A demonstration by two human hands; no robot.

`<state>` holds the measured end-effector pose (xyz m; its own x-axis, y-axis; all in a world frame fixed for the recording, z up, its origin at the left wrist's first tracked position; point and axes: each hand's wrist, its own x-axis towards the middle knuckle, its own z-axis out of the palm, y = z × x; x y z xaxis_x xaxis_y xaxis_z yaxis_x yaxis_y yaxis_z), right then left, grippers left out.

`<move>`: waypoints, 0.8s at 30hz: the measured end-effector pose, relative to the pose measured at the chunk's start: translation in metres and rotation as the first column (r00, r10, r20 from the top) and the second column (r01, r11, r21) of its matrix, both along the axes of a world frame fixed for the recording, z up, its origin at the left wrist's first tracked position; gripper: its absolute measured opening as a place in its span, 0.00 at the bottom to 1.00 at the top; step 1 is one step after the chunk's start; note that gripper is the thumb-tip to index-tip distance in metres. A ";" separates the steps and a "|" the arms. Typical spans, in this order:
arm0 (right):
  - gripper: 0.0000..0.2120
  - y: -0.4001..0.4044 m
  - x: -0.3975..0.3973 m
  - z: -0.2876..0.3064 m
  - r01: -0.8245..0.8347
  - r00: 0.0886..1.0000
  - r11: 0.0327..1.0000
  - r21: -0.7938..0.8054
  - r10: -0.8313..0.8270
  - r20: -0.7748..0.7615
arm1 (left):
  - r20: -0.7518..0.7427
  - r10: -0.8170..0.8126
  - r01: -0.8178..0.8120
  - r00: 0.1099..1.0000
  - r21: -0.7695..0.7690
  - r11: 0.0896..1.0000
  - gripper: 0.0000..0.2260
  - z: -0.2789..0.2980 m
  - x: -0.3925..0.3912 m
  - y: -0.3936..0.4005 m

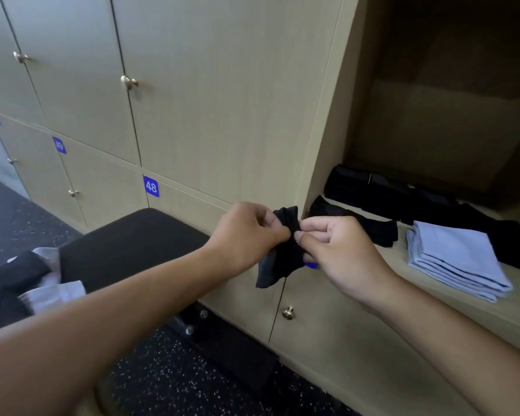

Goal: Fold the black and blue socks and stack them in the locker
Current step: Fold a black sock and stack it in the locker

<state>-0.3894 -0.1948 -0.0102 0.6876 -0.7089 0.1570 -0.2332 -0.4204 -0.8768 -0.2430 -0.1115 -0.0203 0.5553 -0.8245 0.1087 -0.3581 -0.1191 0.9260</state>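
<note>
Now both hands, left (246, 232) and right (339, 250), pinch black sock (282, 250) mid-frame; loose pinch risks fold slipping, dropping short of locker shelf (433, 283).

Beige wood-grain cabinet doors (222, 100) with brass knobs (128, 82), blue number tags (151, 186); black padded bench (126, 244); dark speckled floor (168, 382).
</note>
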 end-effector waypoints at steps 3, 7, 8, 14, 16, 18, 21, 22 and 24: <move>0.07 -0.006 -0.001 -0.004 0.027 1.000 0.999 -0.022 -0.027 -0.001 | -0.052 -0.013 0.012 0.999 -0.026 1.000 0.07 0.002 -0.002 -0.002; 0.09 -0.012 -0.002 -0.009 0.071 0.996 0.997 -0.028 -0.072 -0.053 | -0.095 -0.066 0.061 0.993 -0.052 0.997 0.06 0.007 -0.002 -0.004; 0.10 -0.012 -0.002 -0.010 0.071 0.996 0.997 -0.024 -0.072 -0.053 | -0.100 -0.082 0.077 0.992 -0.056 0.995 0.07 0.009 -0.003 -0.003; 0.12 -0.012 -0.005 -0.008 0.077 0.997 0.994 0.077 -0.077 -0.005 | -0.102 -0.112 0.108 0.988 -0.050 0.993 0.06 0.007 -0.008 -0.007; 0.09 -0.013 -0.007 -0.008 0.114 0.993 0.990 0.084 -0.116 0.026 | -0.104 -0.107 0.102 0.989 -0.046 0.994 0.06 0.006 -0.008 -0.009; 0.07 -0.014 -0.009 -0.006 0.152 0.986 0.984 0.097 -0.157 0.054 | -0.103 -0.105 0.101 0.989 -0.045 0.994 0.06 0.007 -0.010 -0.012; 0.07 -0.011 -0.012 -0.002 0.148 0.985 0.979 0.138 -0.158 0.069 | -0.106 -0.143 0.137 0.984 -0.060 0.989 0.06 0.006 -0.013 -0.016; 0.08 -0.011 -0.014 -0.001 0.155 0.984 0.979 0.134 -0.165 0.067 | -0.109 -0.162 0.155 0.981 -0.070 0.985 0.06 0.007 -0.014 -0.017; 0.09 -0.010 -0.017 0.002 0.133 0.988 0.985 0.113 -0.141 0.066 | -0.109 -0.201 0.193 0.973 -0.087 0.977 0.06 0.008 -0.015 -0.020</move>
